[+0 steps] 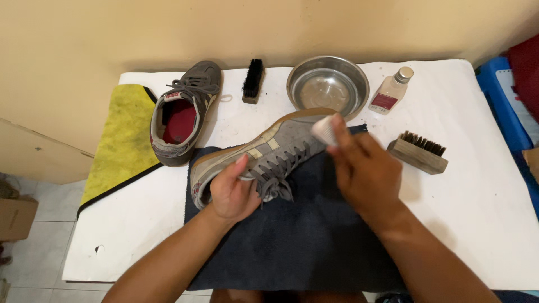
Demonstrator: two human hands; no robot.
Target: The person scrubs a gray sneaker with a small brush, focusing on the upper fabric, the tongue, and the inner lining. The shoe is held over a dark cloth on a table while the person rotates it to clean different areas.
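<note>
Closest to the near edge of the white-covered table (477, 235), a dark navy cloth (303, 247) lies spread flat, and both forearms come in over it. The left hand (233, 193) is wrapped around the middle of a grey suede sneaker with cream stripes (264, 151), fingers curled shut on its side near the laces, holding it tilted on its side just above the cloth with the heel toward the left edge and the toe pointing to the far right. The right hand (362, 168) has its fingers pinched closed on a small white block (324, 130), which is pressed against the toe of that shoe. Just beside the right hand, toward the right edge, a wooden-backed brush with dark bristles (418, 151) rests on the table. Toward the far left corner, a yellow cloth (120, 140) hangs over the left edge, and the matching grey sneaker with a red insole (182, 115) stands upright partly on it. Along the far edge sit a small black-bristled brush (253, 80), a round steel bowl (328, 85) and a small clear bottle with a silver cap (391, 91), lying tilted.
</note>
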